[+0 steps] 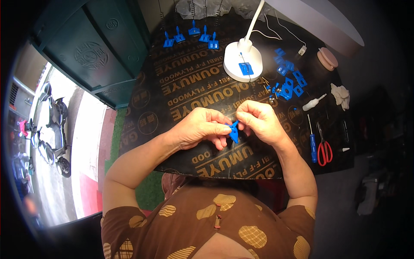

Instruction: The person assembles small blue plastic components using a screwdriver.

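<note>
Over the near middle of the table, both my hands meet at a small blue plastic part (233, 132) with a pointed lower end. My left hand (202, 125) pinches it between thumb and fingers from the left. My right hand (261, 123) is closed at its upper right tip, thumb and forefinger pressed together. Whether a tiny second piece sits between those right fingertips is hidden. Beyond my hands, a similar blue piece with a thin wire (246, 69) lies on the white lamp base (230, 71).
Several blue pieces with coiled springs (194, 30) stand at the far left of the dark plywood table (181, 159). Loose blue parts (286, 88) and small metal bits lie right. Further right are a white-handled tool (314, 102), blue screwdriver (313, 146), red-handled scissors (324, 151) and crumpled tissue (340, 96).
</note>
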Demonstrator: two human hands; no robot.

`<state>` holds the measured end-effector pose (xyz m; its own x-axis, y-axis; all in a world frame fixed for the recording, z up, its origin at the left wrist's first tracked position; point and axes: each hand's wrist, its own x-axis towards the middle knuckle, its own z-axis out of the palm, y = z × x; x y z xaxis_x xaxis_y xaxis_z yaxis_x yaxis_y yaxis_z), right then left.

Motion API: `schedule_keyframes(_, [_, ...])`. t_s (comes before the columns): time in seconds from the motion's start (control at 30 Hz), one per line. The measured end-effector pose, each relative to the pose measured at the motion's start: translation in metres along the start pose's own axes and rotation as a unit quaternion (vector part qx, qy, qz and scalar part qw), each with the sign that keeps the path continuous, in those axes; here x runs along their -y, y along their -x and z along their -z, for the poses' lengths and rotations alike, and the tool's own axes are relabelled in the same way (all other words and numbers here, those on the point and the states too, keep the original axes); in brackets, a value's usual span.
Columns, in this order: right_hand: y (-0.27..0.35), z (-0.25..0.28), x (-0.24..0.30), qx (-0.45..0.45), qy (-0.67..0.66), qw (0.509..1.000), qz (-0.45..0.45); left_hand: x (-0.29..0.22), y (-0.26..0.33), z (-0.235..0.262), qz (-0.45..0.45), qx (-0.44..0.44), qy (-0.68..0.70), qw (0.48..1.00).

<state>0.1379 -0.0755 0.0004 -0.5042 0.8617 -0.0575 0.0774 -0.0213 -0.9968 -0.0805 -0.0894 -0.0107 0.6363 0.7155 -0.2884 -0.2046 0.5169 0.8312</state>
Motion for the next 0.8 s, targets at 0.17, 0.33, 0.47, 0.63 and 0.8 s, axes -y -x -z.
schedule_keyframes(0.17, [0.0019, 0.0015, 0.0056, -0.009, 0.034, 0.999, 0.007, 0.0038, -0.0019, 0.0036, -0.001, 0.008, 0.009, 1.000])
schedule_keyframes(0.33, [0.0035, 0.0028, 0.0059, -0.007, 0.064, 0.998, 0.011, 0.0044, -0.0017, 0.0044, -0.004, 0.016, 0.013, 1.000])
schedule_keyframes(0.47, [0.0031, 0.0022, 0.0038, -0.007, 0.063, 0.998, 0.015, 0.0054, -0.0021, 0.0042, -0.005, 0.019, 0.033, 0.999])
schedule_keyframes(0.63, [0.0027, 0.0015, 0.0016, -0.003, 0.072, 0.997, 0.027, 0.0064, -0.0031, 0.0036, -0.008, 0.013, 0.050, 0.999])
schedule_keyframes(0.8, [0.0024, 0.0011, 0.0029, -0.010, 0.072, 0.997, 0.023, 0.0063, -0.0029, 0.0037, -0.012, 0.016, 0.059, 0.998])
